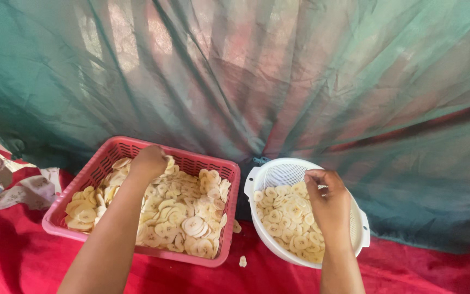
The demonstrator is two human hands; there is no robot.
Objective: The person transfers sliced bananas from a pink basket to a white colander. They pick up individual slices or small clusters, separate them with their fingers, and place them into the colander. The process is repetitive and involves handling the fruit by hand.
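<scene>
Backdrop: sheer teal-green fabric curtain [300,81] with faint reddish patches, draped in folds across the whole upper view, from nine o'clock round to three o'clock.
Surface: red cloth ground cover [420,267] spread along the bottom, five to seven o'clock; patterned pale cloth [6,190] bunched at nine o'clock, cut off by the edge.
Pink basket: rectangular pink plastic slotted basket [216,169], at about eight o'clock from centre, long axis running from eight o'clock up toward two o'clock, filled with a heap of pale yellow round banana slices [183,209].
White colander: round white plastic perforated colander [278,171] with side handles, at about four o'clock, touching or just beside the basket's right corner; thinner layer of sliced pieces [284,212] inside.
Left hand: left hand [149,161] resting knuckles-up on the slices at the basket's far rim, fingers curled under; closed or not, cannot tell.
Right hand: right hand [327,198] over the colander, thumb and fingertips pinched together at eleven o'clock of the hand; whatever sits between them too small to make out.
Strays: two loose slices [242,262] on the red cloth between the containers, near six o'clock.
Hidden: both forearms cut off by the bottom edge; basket's far rim partly covered by the hand.
</scene>
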